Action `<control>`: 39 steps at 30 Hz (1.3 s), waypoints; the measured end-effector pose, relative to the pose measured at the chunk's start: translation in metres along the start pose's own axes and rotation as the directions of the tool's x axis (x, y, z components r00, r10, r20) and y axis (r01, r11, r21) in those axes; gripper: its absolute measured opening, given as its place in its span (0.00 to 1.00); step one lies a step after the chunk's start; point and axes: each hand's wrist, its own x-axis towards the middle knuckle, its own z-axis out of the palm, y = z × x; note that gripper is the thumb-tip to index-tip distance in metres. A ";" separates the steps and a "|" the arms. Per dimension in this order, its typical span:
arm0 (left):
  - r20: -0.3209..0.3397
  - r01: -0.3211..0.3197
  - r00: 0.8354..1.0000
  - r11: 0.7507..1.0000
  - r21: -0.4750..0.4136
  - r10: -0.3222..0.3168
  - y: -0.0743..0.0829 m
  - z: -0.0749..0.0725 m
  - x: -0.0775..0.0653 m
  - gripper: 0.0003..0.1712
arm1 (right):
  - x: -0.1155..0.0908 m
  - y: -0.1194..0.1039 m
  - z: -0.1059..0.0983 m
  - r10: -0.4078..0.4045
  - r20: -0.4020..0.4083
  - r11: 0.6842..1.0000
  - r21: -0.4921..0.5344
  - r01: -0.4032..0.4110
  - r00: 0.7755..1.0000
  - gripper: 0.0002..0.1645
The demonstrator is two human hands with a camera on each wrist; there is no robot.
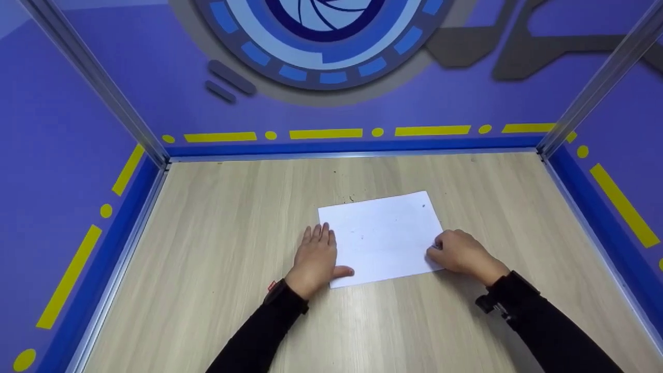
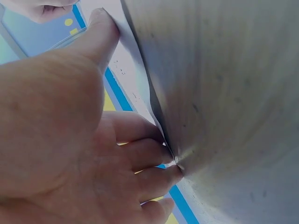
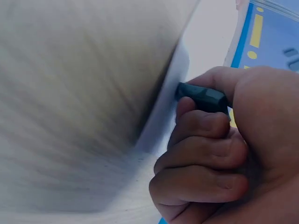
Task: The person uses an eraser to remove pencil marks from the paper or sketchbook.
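A white sheet of paper (image 1: 383, 238) lies slightly turned on the wooden table, with a few small dark specks on it. My left hand (image 1: 316, 259) rests flat along its left edge, fingers straight and thumb spread over the lower left corner. At the right edge, my right hand (image 1: 461, 254) pinches a short dark faceted stick (image 3: 203, 97) between thumb and forefinger. Its other fingers curl into the palm. The stick's tip meets the paper in the right wrist view; from the head view the hand mostly hides it.
Dark crumbs (image 1: 348, 199) lie just beyond the paper's far edge. Blue-purple panels with yellow dashes stand around the table (image 1: 222, 248) at the back, left and right, set in metal rails (image 1: 357, 155).
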 end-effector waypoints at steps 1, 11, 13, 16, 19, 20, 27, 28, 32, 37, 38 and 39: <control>0.002 0.000 1.000 1.000 0.003 0.000 0.000 0.000 0.000 0.69 | 0.001 -0.002 0.000 0.007 0.002 1.000 0.009 -0.007 1.000 0.14; -0.015 0.009 1.000 1.000 0.023 -0.009 -0.004 0.001 0.000 0.70 | 0.024 -0.048 0.019 -0.092 -0.010 0.992 0.089 0.093 0.996 0.26; -0.012 0.014 1.000 1.000 0.020 -0.014 -0.003 0.002 0.000 0.70 | 0.029 -0.063 0.023 -0.123 -0.005 0.988 0.096 0.123 0.992 0.27; -0.005 0.016 1.000 1.000 0.021 -0.016 -0.002 0.004 0.001 0.70 | 0.037 -0.085 0.028 -0.158 0.012 0.983 0.091 0.157 0.987 0.28; -0.007 0.017 1.000 1.000 0.021 -0.016 -0.001 0.004 0.002 0.70 | 0.046 -0.107 0.035 -0.173 0.024 0.983 0.063 0.171 0.985 0.28; -0.006 0.018 1.000 1.000 0.023 -0.018 0.000 0.004 0.002 0.70 | 0.050 -0.114 0.037 -0.173 0.025 0.984 0.050 0.172 0.985 0.28; -0.027 0.011 1.000 0.999 0.036 -0.010 0.001 0.002 0.003 0.69 | 0.066 -0.153 0.059 -0.168 0.018 0.984 -0.055 0.168 0.986 0.24; -0.029 0.009 1.000 0.999 0.038 -0.008 0.001 0.001 0.003 0.69 | 0.067 -0.155 0.061 -0.169 0.020 0.983 -0.072 0.170 0.985 0.23; -0.032 0.013 0.999 0.999 0.045 -0.012 0.001 0.000 0.002 0.68 | 0.070 -0.155 0.065 -0.168 0.026 0.979 -0.112 0.169 0.986 0.17; -0.040 0.007 0.999 0.998 0.061 -0.005 0.000 0.002 0.001 0.68 | 0.067 -0.130 0.059 -0.144 -0.008 0.987 -0.075 0.143 0.990 0.18; -0.038 0.007 0.999 0.998 0.063 -0.005 0.000 0.002 0.001 0.69 | 0.065 -0.123 0.056 -0.136 -0.018 0.989 -0.061 0.134 0.991 0.19; -0.032 0.009 0.999 0.998 0.065 -0.007 -0.001 0.002 0.001 0.69 | 0.063 -0.115 0.054 -0.130 -0.029 0.991 -0.048 0.129 0.991 0.20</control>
